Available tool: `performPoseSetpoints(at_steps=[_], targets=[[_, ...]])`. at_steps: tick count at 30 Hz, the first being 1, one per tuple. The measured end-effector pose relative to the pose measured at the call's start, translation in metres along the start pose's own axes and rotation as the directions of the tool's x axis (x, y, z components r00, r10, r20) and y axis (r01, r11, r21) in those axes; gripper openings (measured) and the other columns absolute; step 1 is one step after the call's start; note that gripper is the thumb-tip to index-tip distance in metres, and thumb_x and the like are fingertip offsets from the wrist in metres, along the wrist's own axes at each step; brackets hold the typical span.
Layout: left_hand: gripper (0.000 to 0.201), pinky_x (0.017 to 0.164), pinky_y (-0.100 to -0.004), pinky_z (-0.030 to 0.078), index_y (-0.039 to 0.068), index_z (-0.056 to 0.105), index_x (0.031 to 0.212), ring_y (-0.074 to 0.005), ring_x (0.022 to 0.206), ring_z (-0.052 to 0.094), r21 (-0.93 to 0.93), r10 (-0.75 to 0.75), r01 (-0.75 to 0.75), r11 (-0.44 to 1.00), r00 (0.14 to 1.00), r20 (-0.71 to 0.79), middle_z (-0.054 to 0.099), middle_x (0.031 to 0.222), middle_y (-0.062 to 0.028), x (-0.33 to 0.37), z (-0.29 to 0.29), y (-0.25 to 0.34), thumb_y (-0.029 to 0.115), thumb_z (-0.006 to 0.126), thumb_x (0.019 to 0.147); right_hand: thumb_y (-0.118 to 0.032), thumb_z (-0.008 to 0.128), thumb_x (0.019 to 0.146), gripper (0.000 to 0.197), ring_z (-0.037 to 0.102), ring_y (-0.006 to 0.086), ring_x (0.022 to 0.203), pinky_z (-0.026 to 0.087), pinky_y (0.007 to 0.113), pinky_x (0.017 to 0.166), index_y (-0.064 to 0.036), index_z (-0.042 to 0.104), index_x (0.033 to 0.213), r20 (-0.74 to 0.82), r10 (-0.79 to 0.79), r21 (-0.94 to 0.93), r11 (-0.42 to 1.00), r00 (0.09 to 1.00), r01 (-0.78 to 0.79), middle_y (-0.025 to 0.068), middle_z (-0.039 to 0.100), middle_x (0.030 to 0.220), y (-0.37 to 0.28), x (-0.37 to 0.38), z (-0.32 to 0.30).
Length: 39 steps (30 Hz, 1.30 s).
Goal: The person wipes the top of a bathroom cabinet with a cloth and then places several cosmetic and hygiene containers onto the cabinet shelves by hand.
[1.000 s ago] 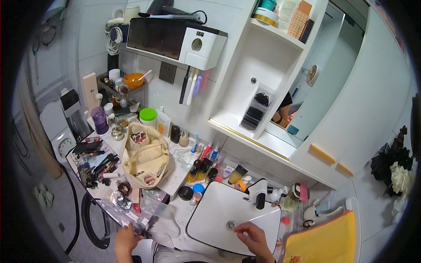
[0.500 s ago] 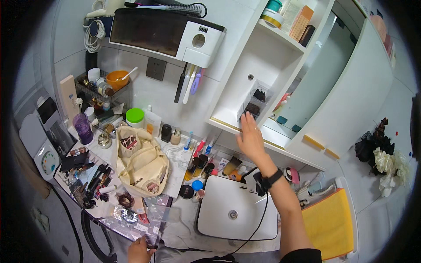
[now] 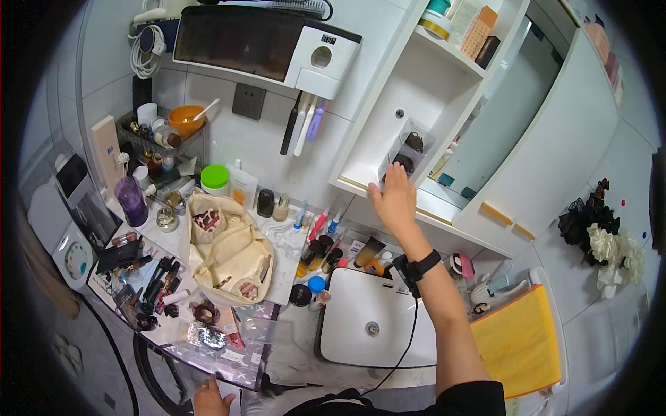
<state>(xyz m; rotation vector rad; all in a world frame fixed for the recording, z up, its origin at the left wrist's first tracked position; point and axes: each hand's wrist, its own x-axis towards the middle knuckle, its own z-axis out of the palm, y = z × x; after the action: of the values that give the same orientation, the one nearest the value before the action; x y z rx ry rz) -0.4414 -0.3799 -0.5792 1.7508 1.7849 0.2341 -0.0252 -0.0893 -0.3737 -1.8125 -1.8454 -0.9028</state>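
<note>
My right hand [image 3: 395, 201] reaches up to the white wall cabinet, fingers stretched and thumb apart. Its fingertips are at the front of a clear plastic box [image 3: 417, 130] with dark items in two compartments; they hide part of the nearer one. A wristband with a small device sits on the right wrist. At the lower edge my left hand [image 3: 211, 398] hangs just below the purple patterned board [image 3: 239, 371], thumb apart from the fingers, holding nothing visible. An open cream cosmetic bag [image 3: 232, 256] with a few small items lies on the marble counter, between the hands.
The white sink [image 3: 374, 305] lies below my right arm, and a black cable crosses it. Bottles [image 3: 305, 267] crowd its left side. Loose makeup [image 3: 156, 291] covers the counter's left end. A mirrored door [image 3: 527, 139] and a yellow towel [image 3: 520, 340] are at the right.
My right hand has moved slightly up, further over the clear box. The left hand has shifted a little to the left, away from the board's edge. The whole view has tilted slightly.
</note>
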Motion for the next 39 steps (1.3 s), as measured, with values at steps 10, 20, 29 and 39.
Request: performPoseSetpoints(at_steps=[10,20,29,39], targets=[[0.060,0.080,-0.0457,0.044,-0.001,0.041,0.124,-0.0431,0.096,0.052,0.065,0.013,-0.007,0.998,0.996,-0.083,0.052,0.109,-0.0281,-0.005,-0.015,-0.020,0.025,0.066,0.075,-0.025,0.059,0.079,0.062,0.037,0.0335,0.123,0.031,0.042,0.100,0.0059,0.037,0.127,-0.160,-0.106,-0.058,0.994,0.981,0.098,0.0216,0.038,0.133,0.021,0.022,0.000],[0.063,0.082,-0.0458,0.043,-0.005,0.038,0.124,-0.0422,0.096,0.051,0.197,-0.143,0.127,0.972,0.987,0.072,0.054,0.106,-0.0277,-0.005,-0.027,-0.058,0.024,0.065,0.075,-0.027,0.060,0.078,0.067,0.034,0.0358,0.124,0.028,0.040,0.103,0.0096,0.033,0.128,-0.147,0.055,-0.113,0.991,0.988,-0.072,0.0265,0.034,0.133,0.012,0.012,0.007],[0.070,0.076,-0.0421,0.045,-0.002,0.044,0.118,-0.0384,0.091,0.055,0.144,0.057,-0.043,0.989,0.994,-0.092,0.058,0.098,-0.0220,0.027,-0.006,-0.063,0.034,0.073,0.066,-0.031,0.051,0.084,0.057,0.039,0.0336,0.121,0.029,0.041,0.102,0.0086,0.040,0.123,0.023,0.026,-0.170,0.985,0.999,-0.022,0.0242,0.041,0.129,0.013,-0.008,0.015],[0.055,0.072,-0.0466,0.045,-0.001,0.047,0.115,-0.0396,0.079,0.058,0.164,0.172,-0.161,0.973,0.984,-0.055,0.060,0.089,-0.0236,0.032,-0.016,-0.022,0.026,0.068,0.072,-0.035,0.045,0.087,0.056,0.041,0.0319,0.120,0.029,0.042,0.101,0.0058,0.041,0.125,0.024,0.058,-0.139,0.989,0.998,-0.054,0.0221,0.040,0.131,0.006,-0.016,0.026]])
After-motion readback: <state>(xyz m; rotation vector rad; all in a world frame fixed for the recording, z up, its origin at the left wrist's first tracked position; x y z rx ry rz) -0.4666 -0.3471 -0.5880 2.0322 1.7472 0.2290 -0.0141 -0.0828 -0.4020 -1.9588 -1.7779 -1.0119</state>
